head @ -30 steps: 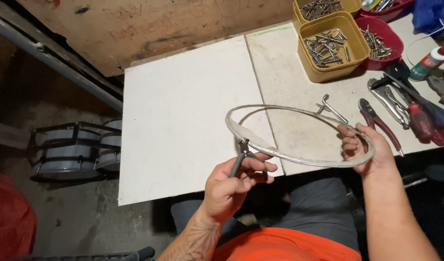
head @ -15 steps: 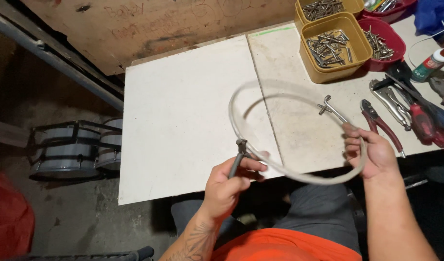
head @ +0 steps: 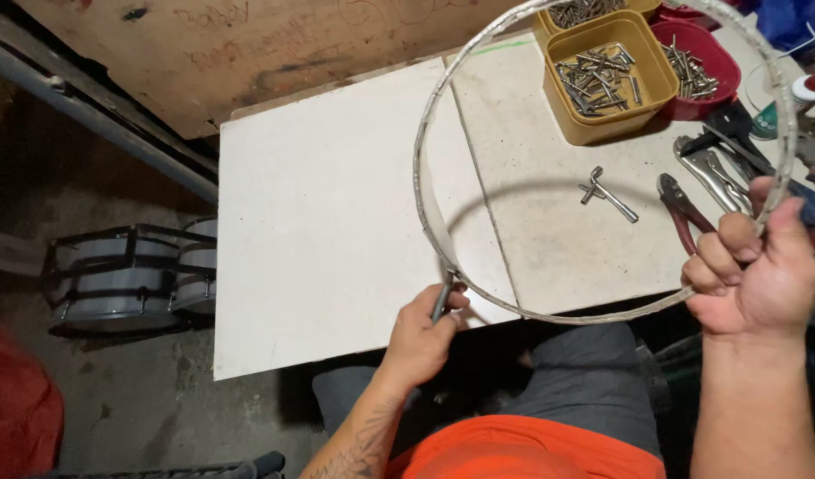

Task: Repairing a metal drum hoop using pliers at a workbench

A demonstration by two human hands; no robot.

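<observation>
A large thin metal hoop (head: pixel 422 191) is raised and tilted up toward the camera above the white tabletop (head: pixel 318 231). My right hand (head: pixel 755 275) grips its right side, fingers curled around the rim. My left hand (head: pixel 421 337) holds a small metal tool (head: pixel 441 297) whose tip touches the hoop's lower left edge. A small T-shaped metal key (head: pixel 607 192) lies on the table inside the hoop's outline.
Two yellow tubs (head: pixel 611 75) and a red tub (head: pixel 698 66) hold several metal rods at the back right. Red-handled pliers (head: pixel 678 213) and other hand tools (head: pixel 713 168) lie at the right edge. Drums (head: pixel 128 279) sit on the floor at left.
The hoop has swung up from lying nearly flat over the table to standing tilted toward the camera. The T-shaped key now lies on the table. Both hands look closer.
</observation>
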